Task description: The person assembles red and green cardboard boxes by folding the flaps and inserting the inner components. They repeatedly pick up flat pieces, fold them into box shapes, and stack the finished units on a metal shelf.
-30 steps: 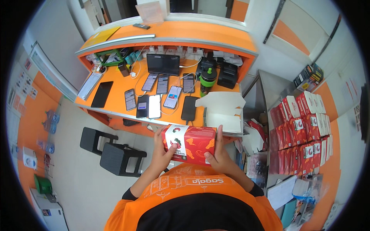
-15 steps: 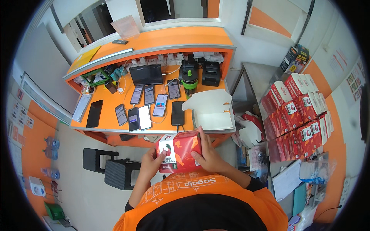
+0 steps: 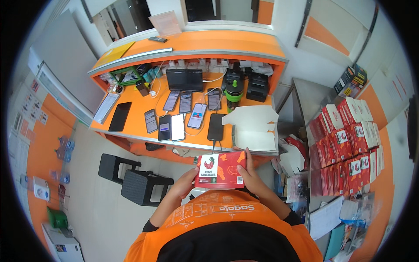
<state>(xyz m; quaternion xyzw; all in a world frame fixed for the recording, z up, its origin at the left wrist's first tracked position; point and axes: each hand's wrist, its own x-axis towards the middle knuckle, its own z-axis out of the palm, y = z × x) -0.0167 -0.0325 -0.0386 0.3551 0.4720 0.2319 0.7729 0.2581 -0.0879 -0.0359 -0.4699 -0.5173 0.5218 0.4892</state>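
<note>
A red food carton (image 3: pixel 229 171) with a white label panel is held level in front of my orange shirt. My left hand (image 3: pixel 185 184) grips its left end, with most fingers hidden behind or under it. At the right end my right hand (image 3: pixel 254 178) is closed on it, thumb on the printed face and a finger up along the side. Just beyond, an unfolded carton with a white inside (image 3: pixel 255 136) lies open on the right front of the orange desk (image 3: pixel 140 139).
Several phones (image 3: pixel 197 115) with cables, a tablet (image 3: pixel 184 80) and a black-green bottle (image 3: pixel 234 94) occupy the desk. Stacked red cartons (image 3: pixel 342 148) fill the metal table (image 3: pixel 301 89) at right. Black stools (image 3: pixel 146 187) stand on the floor at left.
My view has shifted, so the desk sits farther right in the picture. The carton has tilted so its printed face shows more squarely; both hands still hold it.
</note>
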